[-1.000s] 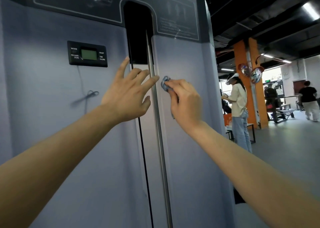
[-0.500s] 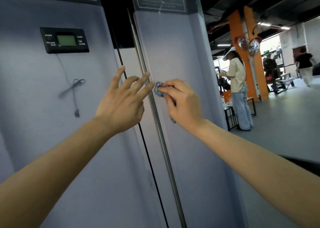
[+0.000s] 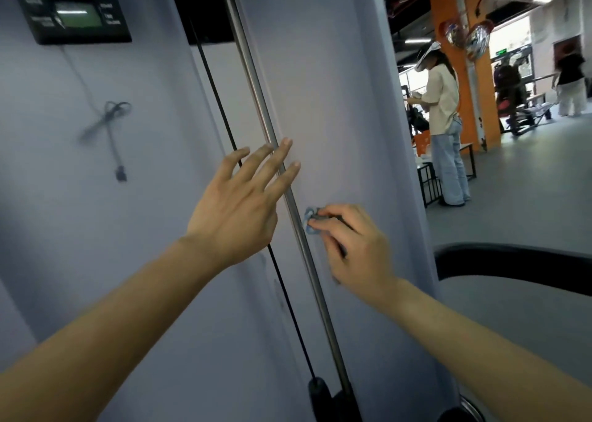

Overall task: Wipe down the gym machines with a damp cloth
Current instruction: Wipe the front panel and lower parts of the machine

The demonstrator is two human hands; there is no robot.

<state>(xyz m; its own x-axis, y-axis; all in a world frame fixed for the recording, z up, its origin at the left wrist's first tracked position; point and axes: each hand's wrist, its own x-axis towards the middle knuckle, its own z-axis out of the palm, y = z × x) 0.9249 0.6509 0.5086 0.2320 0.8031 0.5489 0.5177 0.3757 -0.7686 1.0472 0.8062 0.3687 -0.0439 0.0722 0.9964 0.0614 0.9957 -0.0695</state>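
The grey gym machine shroud (image 3: 330,94) fills the left and middle of the head view. A steel guide rod (image 3: 256,91) and a black cable (image 3: 214,82) run down its central slot. My right hand (image 3: 352,245) grips a small bunched blue cloth (image 3: 310,219) and presses it on the right panel just beside the rod. My left hand (image 3: 237,203) is held up with fingers spread, its fingertips over the rod. Most of the cloth is hidden inside my right fist.
A black display unit (image 3: 73,14) with a dangling cord (image 3: 112,133) sits on the left panel. A black curved machine part (image 3: 512,261) lies at the right. A person (image 3: 445,126) stands by an orange pillar (image 3: 461,53); another person (image 3: 570,82) is farther back.
My right hand has slid the cloth down the right panel along the rod. My view has tilted down, so the display sits higher in frame. My left hand stays spread near the rod.
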